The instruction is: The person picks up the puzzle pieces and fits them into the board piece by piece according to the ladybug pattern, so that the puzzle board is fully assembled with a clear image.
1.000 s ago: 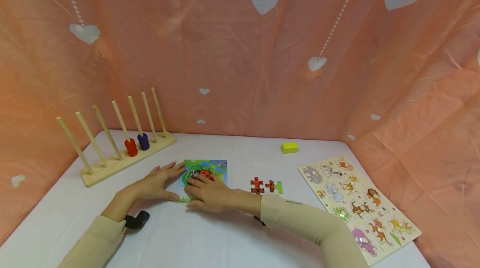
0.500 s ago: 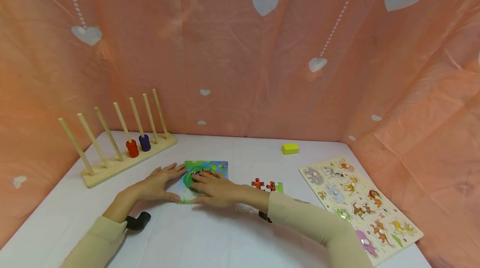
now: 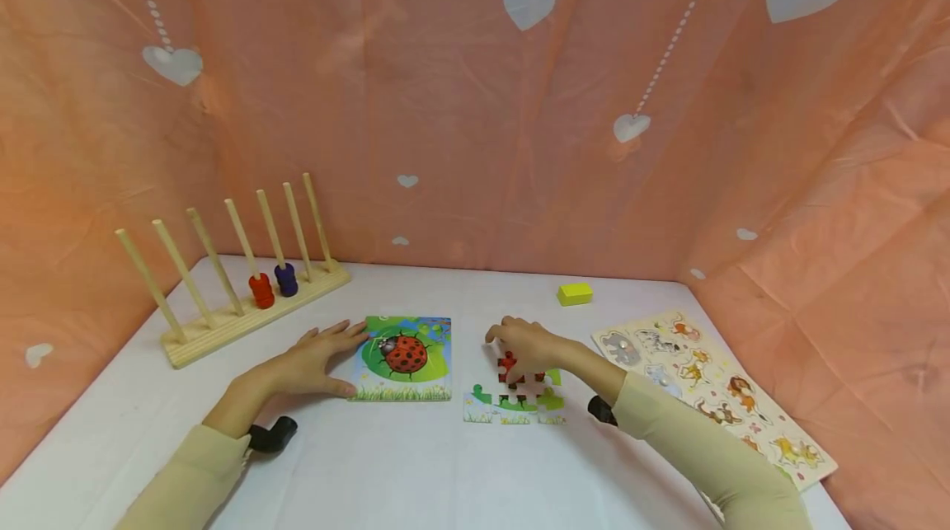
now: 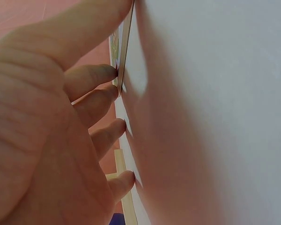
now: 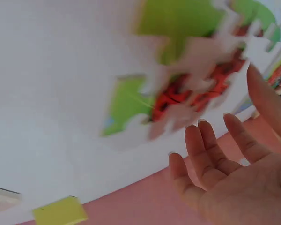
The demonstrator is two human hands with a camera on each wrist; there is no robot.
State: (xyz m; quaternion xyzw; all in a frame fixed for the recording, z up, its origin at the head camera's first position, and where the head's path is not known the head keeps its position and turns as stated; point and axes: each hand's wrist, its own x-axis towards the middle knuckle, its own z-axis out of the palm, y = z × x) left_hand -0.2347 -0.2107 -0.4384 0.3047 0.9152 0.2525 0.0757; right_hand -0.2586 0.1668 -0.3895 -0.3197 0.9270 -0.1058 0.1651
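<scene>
A square ladybug picture board (image 3: 436,377) lies flat on the white table. My left hand (image 3: 315,361) rests at its left side; in the left wrist view, thumb and fingertips (image 4: 110,72) touch or nearly touch the board's edge (image 4: 126,47) without curling round it. To the right of the board, jigsaw pieces (image 3: 515,405) with green, red and grass parts lie in a loosely spaced group. Over the back of this group is my right hand (image 3: 525,342). The right wrist view shows its fingers (image 5: 210,154) spread and loosely bent, holding nothing; the pieces (image 5: 173,96) lie beyond them. Some pieces are partly hidden by the hand.
A wooden peg stand (image 3: 256,320) with red beads (image 3: 261,291) and purple beads (image 3: 285,280) stands at the back left. A yellow block (image 3: 575,293) sits at the back. An animal knob puzzle (image 3: 712,382) lies right, partly under my right forearm. Orange cloth surrounds the table.
My right hand has left the ladybug board and moved right, over the jigsaw pieces. The board's whole picture now shows. The left hand has stayed at the board's edge.
</scene>
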